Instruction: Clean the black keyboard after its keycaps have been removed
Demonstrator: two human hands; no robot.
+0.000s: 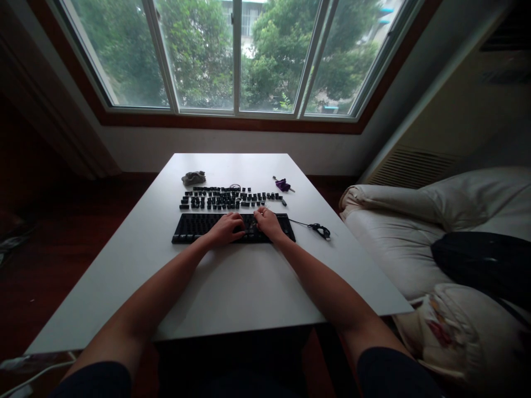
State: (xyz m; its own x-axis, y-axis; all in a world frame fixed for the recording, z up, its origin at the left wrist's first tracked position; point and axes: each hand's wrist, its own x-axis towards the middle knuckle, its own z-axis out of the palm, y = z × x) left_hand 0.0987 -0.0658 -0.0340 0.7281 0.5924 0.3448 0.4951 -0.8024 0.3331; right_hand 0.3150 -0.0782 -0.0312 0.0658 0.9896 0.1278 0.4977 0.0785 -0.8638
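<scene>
A black keyboard [194, 226] lies on the white table in front of me. My left hand [226, 228] rests on its middle part, fingers curved and thumb apart, with nothing visible in it. Right of it, my right hand [267, 220] is over the keyboard with its fingertips pinched together. Thin pale wire-like lines show just behind those fingers; what the pinch holds is too small to make out. Behind the keyboard stand rows of loose black keycaps [226, 198]. My hands hide part of the key area between them.
A grey crumpled cloth [193, 178] lies at the back left of the white table [232, 298]. A purple cloth-like item [283, 185] sits at the back right. The keyboard's coiled cable [320, 229] lies to the right. A pale sofa [385, 237] stands beside the table.
</scene>
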